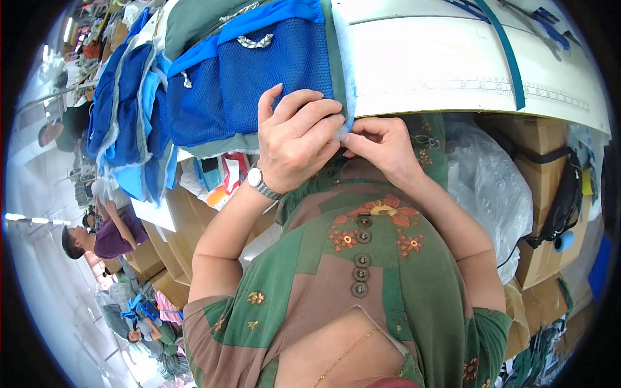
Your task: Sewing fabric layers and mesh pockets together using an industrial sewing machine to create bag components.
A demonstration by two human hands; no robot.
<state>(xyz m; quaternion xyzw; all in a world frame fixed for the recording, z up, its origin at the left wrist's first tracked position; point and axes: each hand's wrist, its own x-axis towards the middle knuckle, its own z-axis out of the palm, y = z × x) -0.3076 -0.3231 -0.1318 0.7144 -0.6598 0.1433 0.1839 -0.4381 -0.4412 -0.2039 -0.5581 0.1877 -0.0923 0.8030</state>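
Note:
A grey-green fabric panel [341,71] with blue mesh pockets [275,61] lies at the table's near edge. Patterned cord loops show on the pockets, and pale fuzzy edging runs along the panel's right side. My left hand [294,136] rests over the near right corner, outer fingers on the mesh, index finger and thumb drawn together at the edge. Close beside it, my right hand [387,150] is closed, thumb and forefinger pinching the same corner. A small whitish bit [341,132] shows between the hands; exactly what it is stays partly hidden by the fingers.
The white table [414,61] carries a printed ruler scale, a dark green strap [508,52] and blue-handled scissors [550,29]. More blue pieces [129,110] hang at left. Cartons [543,145] and clear plastic [488,181] stand below at right; people work at far left.

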